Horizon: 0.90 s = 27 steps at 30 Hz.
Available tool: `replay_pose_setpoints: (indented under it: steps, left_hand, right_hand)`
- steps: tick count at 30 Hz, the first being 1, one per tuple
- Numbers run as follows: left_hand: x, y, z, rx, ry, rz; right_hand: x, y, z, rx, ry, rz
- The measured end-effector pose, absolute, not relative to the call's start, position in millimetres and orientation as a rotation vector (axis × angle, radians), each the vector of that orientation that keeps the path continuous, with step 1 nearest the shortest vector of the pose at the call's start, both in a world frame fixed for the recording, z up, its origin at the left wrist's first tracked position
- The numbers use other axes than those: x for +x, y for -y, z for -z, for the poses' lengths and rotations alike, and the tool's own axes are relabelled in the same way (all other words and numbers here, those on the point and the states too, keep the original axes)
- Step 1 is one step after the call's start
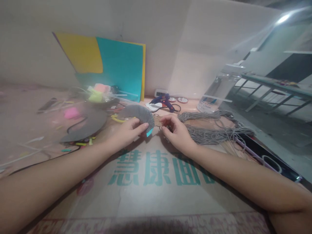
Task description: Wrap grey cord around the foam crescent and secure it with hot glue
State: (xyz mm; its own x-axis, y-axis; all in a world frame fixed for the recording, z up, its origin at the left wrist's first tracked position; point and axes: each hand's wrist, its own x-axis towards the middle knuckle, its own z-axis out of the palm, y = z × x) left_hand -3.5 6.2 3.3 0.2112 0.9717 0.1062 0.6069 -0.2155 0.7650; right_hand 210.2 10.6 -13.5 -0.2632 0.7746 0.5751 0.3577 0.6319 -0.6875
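A curved piece wrapped in grey cord point(136, 111) is pinched at its lower end between the thumb and fingers of my left hand point(133, 130). A bit of bare turquoise point(149, 132) shows at that end, beyond the wrapping. My right hand point(175, 131) is closed just to the right, fingers curled. Between the hands a short stretch of grey cord point(157, 126) runs from the wrapped piece into my right fingers. The rest of the cord inside that hand is hidden.
Loose grey cord point(207, 135) lies in a big bundle at right, by a clear bottle point(216, 89) and a dark phone-like object point(268, 159). A blue glue gun point(161, 99) stands behind. At left lie another grey curved piece point(90, 125) and pink lumps point(71, 112). Coloured sheets point(120, 66) lean on the wall.
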Motion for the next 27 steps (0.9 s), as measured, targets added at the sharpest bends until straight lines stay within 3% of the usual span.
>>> replay_pose_setpoints:
  steps: [17,27]
  left_hand:
    - [-4.2,-7.7,1.2,1.846,-1.459,-0.761]
    - [-4.0,-5.8,0.5,1.814,-1.417,-0.754]
  right_hand:
    - [211.4,-6.3,10.5,-0.910,1.900,-0.467]
    - [207.7,-2.5,6.8,-0.995,1.784,-0.830]
